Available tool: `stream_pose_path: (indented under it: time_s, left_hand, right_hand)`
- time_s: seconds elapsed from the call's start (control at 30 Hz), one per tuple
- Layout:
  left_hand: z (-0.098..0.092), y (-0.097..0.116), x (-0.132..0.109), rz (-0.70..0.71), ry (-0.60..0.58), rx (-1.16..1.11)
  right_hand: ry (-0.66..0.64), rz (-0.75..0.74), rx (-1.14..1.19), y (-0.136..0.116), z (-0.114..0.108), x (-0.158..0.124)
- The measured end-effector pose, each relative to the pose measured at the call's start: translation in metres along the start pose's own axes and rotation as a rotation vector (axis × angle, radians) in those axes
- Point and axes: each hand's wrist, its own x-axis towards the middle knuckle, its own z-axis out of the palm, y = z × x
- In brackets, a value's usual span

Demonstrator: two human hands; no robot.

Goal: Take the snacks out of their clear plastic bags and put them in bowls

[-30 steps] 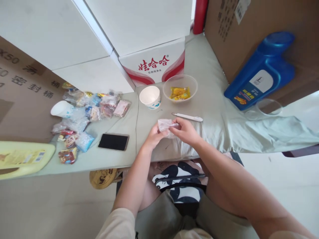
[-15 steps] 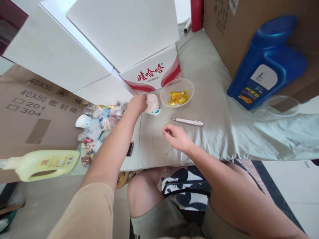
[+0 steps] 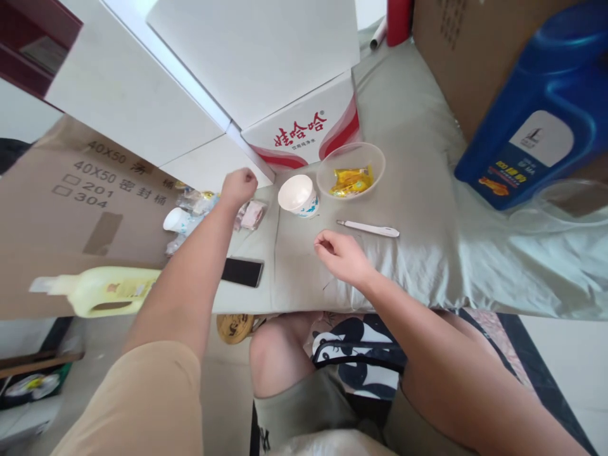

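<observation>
My left hand [image 3: 240,186] is closed above the pile of small wrapped packets [image 3: 252,214]; its fingertips are turned away, and I cannot make out whether anything is in them. Right of it, apart, stands a white paper cup [image 3: 298,195] with a blue pattern, its inside partly in view. My right hand [image 3: 342,254] rests on the cloth with its fingers curled and nothing visible in them. Just beyond it lies a slim white pen-like tool [image 3: 368,228]. A clear plastic bowl [image 3: 379,180] behind the tool holds yellow wrapped packets [image 3: 352,181].
A black phone [image 3: 243,272] lies near the front edge. A yellow-green bottle [image 3: 111,290] and a cardboard box [image 3: 71,234] are on the left. White boxes [image 3: 256,57] stand behind. On the right are a big blue bottle [image 3: 527,120] and a clear container [image 3: 574,202].
My left hand has moved left from the paper cup to over the packets. The cup now stands free of it. My right hand stays curled in its place, and the view has shifted slightly.
</observation>
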Motion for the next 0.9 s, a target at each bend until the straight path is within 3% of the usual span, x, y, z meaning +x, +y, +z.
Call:
stream_pose_path:
  time_s: [0.07, 0.17, 0.33, 0.43, 0.5, 0.57, 0.63, 0.8, 0.9]
  left_hand:
    - [0.003, -0.028, -0.019, -0.087, -0.049, 0.144]
    - [0.026, -0.052, -0.047, -0.147, -0.197, 0.281]
    - [0.054, -0.056, -0.07, -0.082, -0.003, 0.102]
    - [0.05, -0.049, -0.085, -0.099, 0.151, -0.35]
    - [0.046, -0.043, -0.104, -0.219, 0.154, -0.77]
    - [0.043, -0.033, -0.129, -0.341, -0.002, -1.157]
    - [0.047, -0.019, -0.157, -0.384, -0.15, -1.406]
    - [0.084, 0.024, -0.201, -0.29, -0.37, -1.598]
    - [0.113, 0.045, -0.203, -0.223, -0.224, -1.674]
  right_hand:
    - [-0.007, -0.015, -0.022, 0.001, 0.002, -0.003]
    - [-0.013, -0.023, -0.06, 0.004, 0.005, -0.006]
    - [-0.019, -0.011, -0.103, 0.007, 0.008, -0.009]
    - [-0.025, 0.002, -0.119, 0.007, 0.009, -0.007]
    - [-0.018, 0.001, -0.121, 0.009, 0.01, -0.005]
    - [0.013, -0.013, -0.095, 0.011, 0.012, -0.003]
    - [0.048, -0.024, -0.006, 0.015, 0.015, -0.001]
    - [0.015, -0.017, 0.228, 0.022, 0.017, -0.004]
    - [0.103, -0.055, 0.093, 0.024, 0.011, -0.008]
